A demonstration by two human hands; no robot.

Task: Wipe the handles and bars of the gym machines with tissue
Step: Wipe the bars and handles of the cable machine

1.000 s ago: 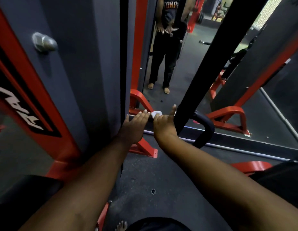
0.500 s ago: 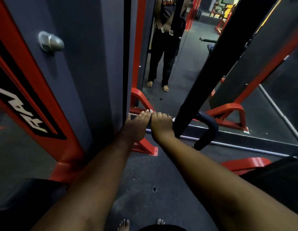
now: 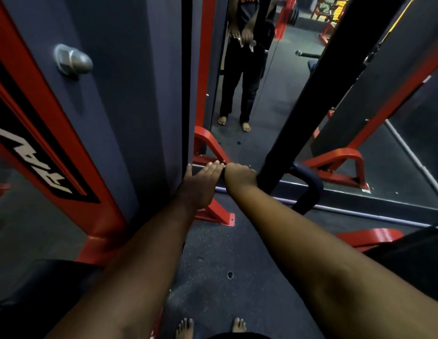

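Bare feet (image 3: 186,327): two, at 6 o'clock on the dark rubber floor (image 3: 222,253), toes pointing forward.

Black pad (image 3: 39,285): at 8 o'clock, low in the near left corner, beside the red and grey upright.

Red and grey upright (image 3: 73,113): fills 9 to 11 o'clock; carries white lettering on a black stripe and a silver bolt head (image 3: 72,60).

Left hand (image 3: 200,184): just left of centre, fingers straight and pressed together, laid flat on top of the black handle (image 3: 308,189), near its left end.

Right hand (image 3: 240,176): just right of the left hand, nearly touching it, fingers curled down over the same handle. Whether it grips the bar alone or something against it cannot be told.

Tissue: not visible in the worn view; if it is there, it lies hidden under the curled right hand.

Black handle, further: runs right behind the slanted black bar (image 3: 318,94) and bends down in a curve at 3 o'clock.

Red floor bracket (image 3: 215,214): under the left wrist, bolted to the floor.

Mirror (image 3: 274,113): at 12 to 2 o'clock, standing behind the handle. It shows a standing person in dark clothes, barefoot, hands together at the waist, and red frames beyond.
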